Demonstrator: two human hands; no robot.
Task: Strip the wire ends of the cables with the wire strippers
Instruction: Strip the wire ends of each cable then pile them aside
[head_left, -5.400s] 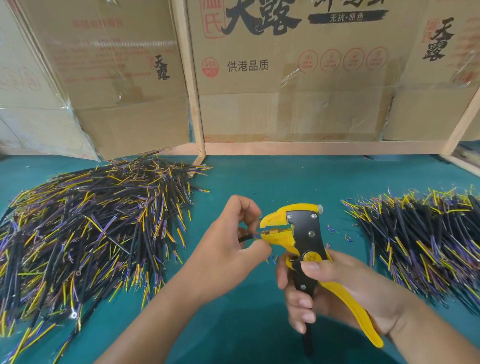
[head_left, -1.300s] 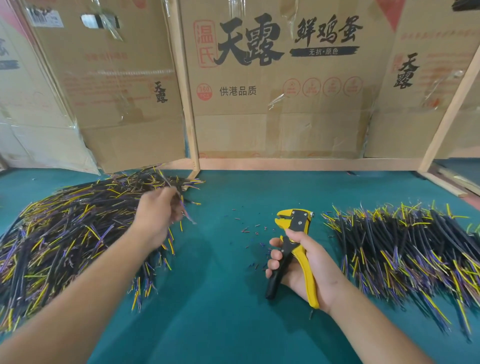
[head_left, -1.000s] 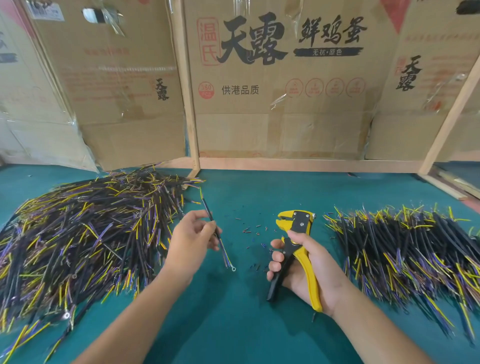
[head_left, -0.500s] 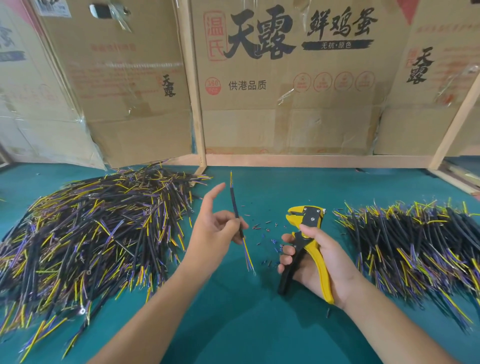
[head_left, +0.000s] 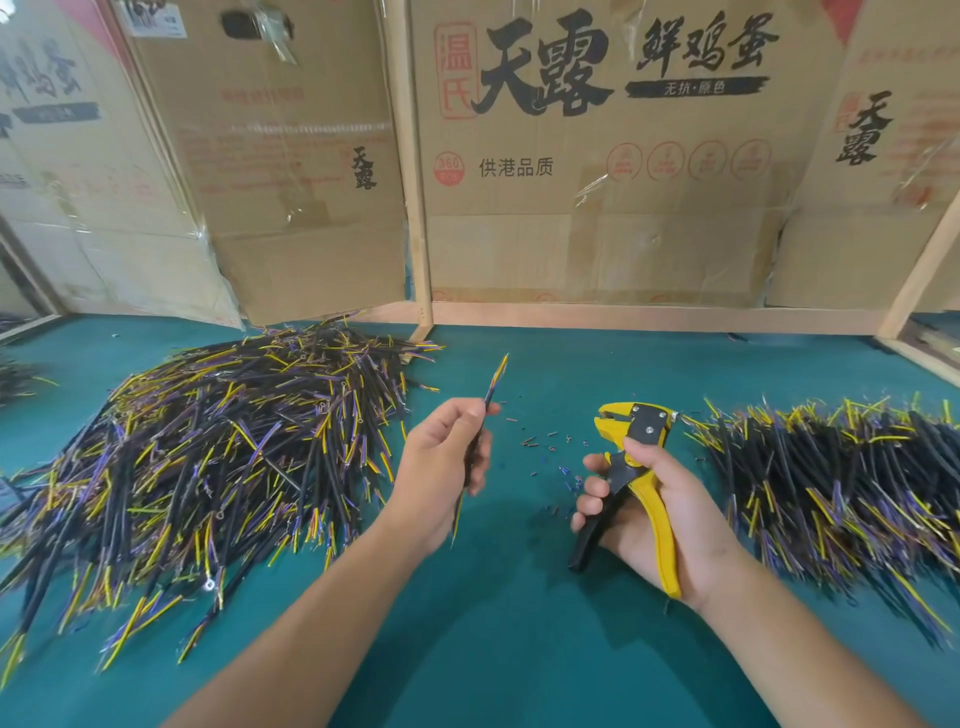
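Note:
My left hand (head_left: 447, 467) grips one black cable (head_left: 496, 382) near its middle and holds it upright; its yellow and purple wire ends stick out above my fingers and below my palm. My right hand (head_left: 654, 509) holds the yellow and black wire strippers (head_left: 634, 436) by the handles, jaws pointing up and left, a short way right of the cable and apart from it. A large pile of cables (head_left: 208, 457) lies to the left. A second pile of cables (head_left: 841, 478) lies to the right.
Small bits of stripped insulation (head_left: 545, 447) lie scattered on the green table (head_left: 519, 649) between my hands. Cardboard boxes (head_left: 597, 156) and a wooden frame (head_left: 415, 208) close off the back of the table.
My left hand picked a cable from the left pile, brought it to the middle and turned it upright in its grip. My right hand has kept the strippers almost still.

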